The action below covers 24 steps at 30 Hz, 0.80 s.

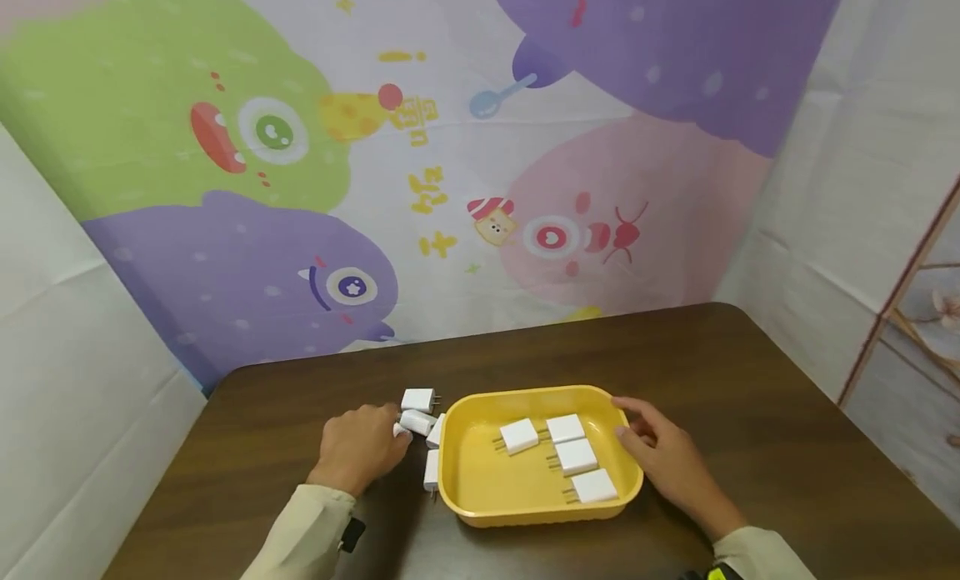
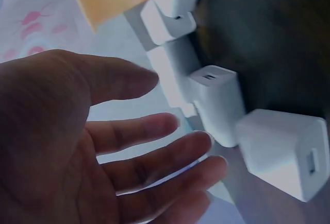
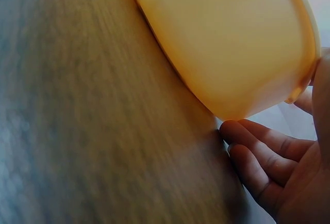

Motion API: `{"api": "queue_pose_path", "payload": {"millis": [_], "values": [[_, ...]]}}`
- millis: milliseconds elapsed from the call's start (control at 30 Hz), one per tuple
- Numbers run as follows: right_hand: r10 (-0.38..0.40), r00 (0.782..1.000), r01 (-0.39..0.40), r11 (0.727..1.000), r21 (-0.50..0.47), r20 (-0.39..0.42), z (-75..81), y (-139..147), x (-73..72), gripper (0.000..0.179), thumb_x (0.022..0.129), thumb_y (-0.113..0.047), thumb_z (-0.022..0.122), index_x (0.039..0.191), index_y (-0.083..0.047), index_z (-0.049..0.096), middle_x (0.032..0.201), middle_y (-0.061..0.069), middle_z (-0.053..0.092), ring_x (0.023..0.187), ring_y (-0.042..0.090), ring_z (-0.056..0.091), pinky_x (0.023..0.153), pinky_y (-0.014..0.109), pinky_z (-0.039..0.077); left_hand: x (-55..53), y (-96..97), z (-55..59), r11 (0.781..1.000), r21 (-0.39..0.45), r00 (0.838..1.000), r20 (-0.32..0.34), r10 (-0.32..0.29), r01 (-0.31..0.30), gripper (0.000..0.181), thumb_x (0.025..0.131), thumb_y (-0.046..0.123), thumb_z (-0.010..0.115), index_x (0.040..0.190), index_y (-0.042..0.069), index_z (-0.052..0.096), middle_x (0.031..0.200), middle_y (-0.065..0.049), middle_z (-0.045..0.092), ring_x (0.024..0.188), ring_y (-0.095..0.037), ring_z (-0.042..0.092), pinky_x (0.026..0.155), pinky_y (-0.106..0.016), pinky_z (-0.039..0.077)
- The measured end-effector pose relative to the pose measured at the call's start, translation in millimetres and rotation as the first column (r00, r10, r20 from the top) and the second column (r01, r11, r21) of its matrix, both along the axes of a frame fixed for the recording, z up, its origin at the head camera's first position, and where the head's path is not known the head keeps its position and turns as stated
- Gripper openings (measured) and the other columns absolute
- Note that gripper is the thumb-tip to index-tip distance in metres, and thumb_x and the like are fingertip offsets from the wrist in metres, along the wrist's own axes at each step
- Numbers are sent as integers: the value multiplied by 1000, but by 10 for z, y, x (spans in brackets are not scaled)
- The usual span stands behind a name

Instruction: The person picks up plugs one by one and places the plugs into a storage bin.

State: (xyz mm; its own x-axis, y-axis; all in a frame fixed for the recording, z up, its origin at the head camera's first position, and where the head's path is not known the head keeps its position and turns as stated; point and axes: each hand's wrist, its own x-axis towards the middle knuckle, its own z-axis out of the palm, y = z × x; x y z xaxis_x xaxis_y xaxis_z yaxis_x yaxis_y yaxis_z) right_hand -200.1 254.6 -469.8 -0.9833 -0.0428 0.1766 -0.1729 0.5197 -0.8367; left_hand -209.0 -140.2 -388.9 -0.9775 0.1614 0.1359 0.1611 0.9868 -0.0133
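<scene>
My left hand (image 1: 362, 447) reaches over a loose cluster of white charger plugs to the left of a yellow plastic basin (image 1: 487, 513). In the left wrist view its thumb and fingers are spread apart, fingertips right beside an upright charger plug (image 2: 219, 105), with nothing gripped between them. Another charger plug (image 1: 417, 399) lies at the back of the cluster, prongs to the right. My right hand (image 1: 667, 463) holds the basin's right end, thumb over the rim and fingertips against the outer wall low down. Inside the basin lie several white charger plugs (image 1: 576, 456).
The dark wooden table (image 1: 300, 397) has a rounded far edge. Behind it hangs a cartoon-printed cloth (image 1: 450, 297), with pale cloth panels on both sides. One charger plug (image 1: 431, 470) stands close against the basin's left wall.
</scene>
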Motion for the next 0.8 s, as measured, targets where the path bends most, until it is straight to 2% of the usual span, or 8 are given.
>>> {"api": "queue_pose_path", "payload": {"millis": [200, 467, 633, 800], "values": [[-5, 1000, 5, 1000, -2, 0, 2, -3, 13, 36, 99, -26, 64, 135, -23, 60, 93, 4, 67, 82, 16, 61, 70, 27, 49, 11, -92, -93, 1000, -11, 999, 40, 20, -19, 22, 81, 29, 74, 84, 9, 66, 71, -6, 64, 61, -32, 63, 48, -48, 46], [-1, 1000, 1, 1000, -2, 14, 6, -27, 17, 36, 99, -29, 64, 135, -23, 60, 93, 3, 67, 80, 15, 61, 69, 26, 48, 47, -154, -119, 996, -17, 994, 68, 84, -83, 17, 75, 17, 72, 87, 7, 68, 75, -10, 65, 63, -32, 63, 50, -49, 47], [3, 1000, -3, 1000, -7, 13, 14, -29, 27, 37, 99, -27, 64, 135, -21, 60, 93, 5, 67, 80, 15, 61, 68, 26, 48, 87, -192, -138, 995, 0, 994, 52, 97, -97, 13, 74, 12, 68, 84, 4, 65, 73, -14, 65, 62, -36, 64, 49, -50, 46], [7, 1000, -7, 1000, -19, 16, 22, -14, 21, 38, 99, -29, 64, 136, -21, 59, 94, 6, 67, 79, 16, 61, 68, 27, 49, 79, -219, -158, 995, 28, 994, 47, 99, -100, 10, 73, 9, 67, 81, 4, 65, 73, -14, 66, 62, -37, 64, 49, -51, 47]]}}
